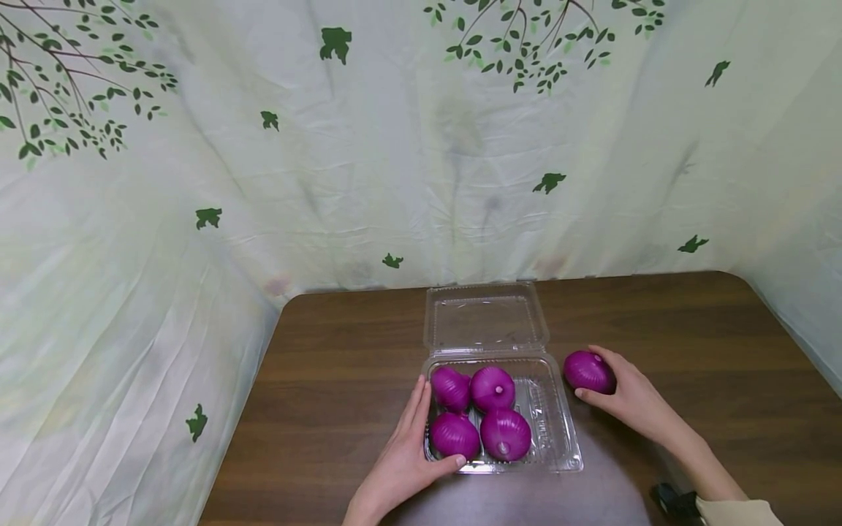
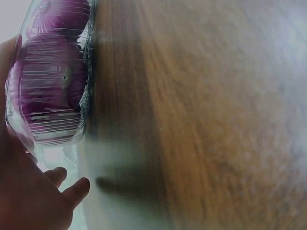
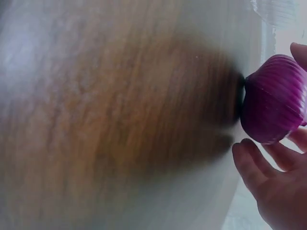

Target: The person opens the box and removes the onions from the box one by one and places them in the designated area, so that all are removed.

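A clear plastic clamshell box lies with its lid folded back, holding several red onions in its left and middle part. My left hand rests against the box's front left corner, fingers straight along the left wall and thumb at the front rim. From the left wrist view, onions show through the ribbed wall, and two fingers stand free of it. Right of the box, my right hand holds another red onion between thumb and fingers. That onion is low at the tabletop in the right wrist view.
The box's transparent lid lies toward the back of the brown wooden table. A pale curtain with leaf prints hangs behind and around the table. A dark band is at my right wrist.
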The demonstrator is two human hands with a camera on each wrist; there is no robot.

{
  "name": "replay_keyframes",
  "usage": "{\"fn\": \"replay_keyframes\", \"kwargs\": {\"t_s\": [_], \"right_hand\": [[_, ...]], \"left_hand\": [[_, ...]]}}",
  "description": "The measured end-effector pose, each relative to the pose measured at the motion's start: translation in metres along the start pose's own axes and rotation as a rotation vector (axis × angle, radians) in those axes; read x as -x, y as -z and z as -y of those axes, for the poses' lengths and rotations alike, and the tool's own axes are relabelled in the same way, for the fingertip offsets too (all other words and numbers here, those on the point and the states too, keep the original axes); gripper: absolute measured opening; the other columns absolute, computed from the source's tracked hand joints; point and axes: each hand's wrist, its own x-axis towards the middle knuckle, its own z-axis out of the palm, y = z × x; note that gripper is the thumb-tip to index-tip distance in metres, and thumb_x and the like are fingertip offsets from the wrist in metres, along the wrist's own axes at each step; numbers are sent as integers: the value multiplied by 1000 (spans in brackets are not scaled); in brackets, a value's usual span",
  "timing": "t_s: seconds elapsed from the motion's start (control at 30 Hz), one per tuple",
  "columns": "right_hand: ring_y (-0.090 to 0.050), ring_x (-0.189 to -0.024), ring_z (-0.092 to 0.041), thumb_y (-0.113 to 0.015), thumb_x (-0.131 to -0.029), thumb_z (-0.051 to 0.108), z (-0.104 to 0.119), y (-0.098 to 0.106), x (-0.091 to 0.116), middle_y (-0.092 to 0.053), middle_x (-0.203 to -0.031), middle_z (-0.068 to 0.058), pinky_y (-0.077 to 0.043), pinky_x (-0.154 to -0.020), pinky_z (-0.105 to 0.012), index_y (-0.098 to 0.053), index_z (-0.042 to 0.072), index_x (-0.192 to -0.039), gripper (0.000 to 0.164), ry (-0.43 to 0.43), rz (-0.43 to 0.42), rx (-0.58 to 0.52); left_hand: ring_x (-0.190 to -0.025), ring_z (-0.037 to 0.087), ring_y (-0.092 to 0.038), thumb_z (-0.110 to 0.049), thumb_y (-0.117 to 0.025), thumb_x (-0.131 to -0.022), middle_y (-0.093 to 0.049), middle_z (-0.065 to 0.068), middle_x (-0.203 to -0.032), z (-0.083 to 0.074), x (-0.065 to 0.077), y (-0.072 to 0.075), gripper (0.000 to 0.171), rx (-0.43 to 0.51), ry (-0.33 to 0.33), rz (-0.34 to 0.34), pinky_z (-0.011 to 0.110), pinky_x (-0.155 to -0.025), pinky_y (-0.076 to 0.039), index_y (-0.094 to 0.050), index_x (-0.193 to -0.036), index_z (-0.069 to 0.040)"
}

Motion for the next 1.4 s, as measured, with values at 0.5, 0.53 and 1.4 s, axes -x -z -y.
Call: {"fn": "replay_keyframes", "kwargs": {"t_s": [0.5, 0.53, 1.4], "right_hand": [[-41, -125, -40, -82, -81, 25, 32, 0, 16, -46, -142, -18, -48, -85, -64, -51, 6, -139, 68, 215, -181, 100], [-41, -125, -39, -82, -81, 24, 36, 0, 17, -46, -142, -16, -49, -85, -62, -51, 7, -139, 68, 225, -187, 94], [-45, -130, -29, -78, -85, 15, 91, -45, 13, -50, -141, -7, -43, -99, -57, -54, 9, -138, 58, 333, -113, -75]], "left_hand": [[-147, 25, -17, -71, -71, -73, 8, -14, -163, 0, -1, 0, 118, 12, 8, 7, 58, -106, -34, -2, -159, -27], [-147, 25, -17, -71, -71, -73, 8, -15, -163, 0, -1, 0, 118, 12, 8, 9, 58, -106, -34, -2, -159, -28], [-146, 27, -19, -68, -72, -75, 5, -12, -164, 0, 0, 0, 117, 17, -12, -10, 59, -106, -33, -4, -160, -25]]}}
